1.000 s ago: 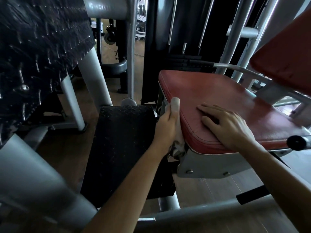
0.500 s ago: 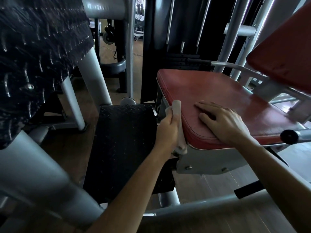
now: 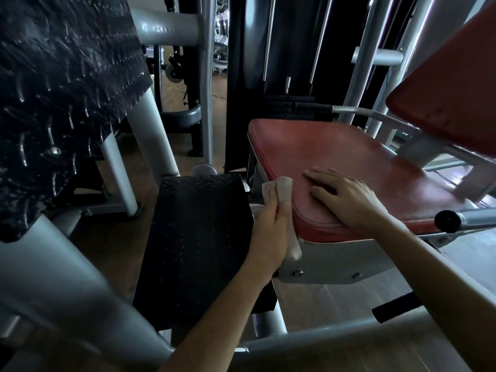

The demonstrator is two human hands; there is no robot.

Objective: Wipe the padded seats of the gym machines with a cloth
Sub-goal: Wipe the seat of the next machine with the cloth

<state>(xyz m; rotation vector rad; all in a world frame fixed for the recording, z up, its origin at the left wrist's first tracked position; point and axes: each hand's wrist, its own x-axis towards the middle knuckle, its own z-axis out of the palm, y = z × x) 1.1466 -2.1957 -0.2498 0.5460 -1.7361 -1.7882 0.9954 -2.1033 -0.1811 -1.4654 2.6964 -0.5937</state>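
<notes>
Head view is showing the left hand (image 3: 271, 226) gripping the cloth (image 3: 284, 194) against the red seat (image 3: 349, 157) edge, wiping it, while the open right hand (image 3: 346, 197) is lying flat on top, apparently bracing.

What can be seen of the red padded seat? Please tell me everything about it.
The red padded seat is a thick, roughly square cushion in a smooth, slightly shiny covering that looks like vinyl, with a stitched seam along its rounded edge. It lies almost level on a grey metal bracket. The right hand rests flat on its near corner. The left hand presses a pale cloth against its left side edge.
</notes>
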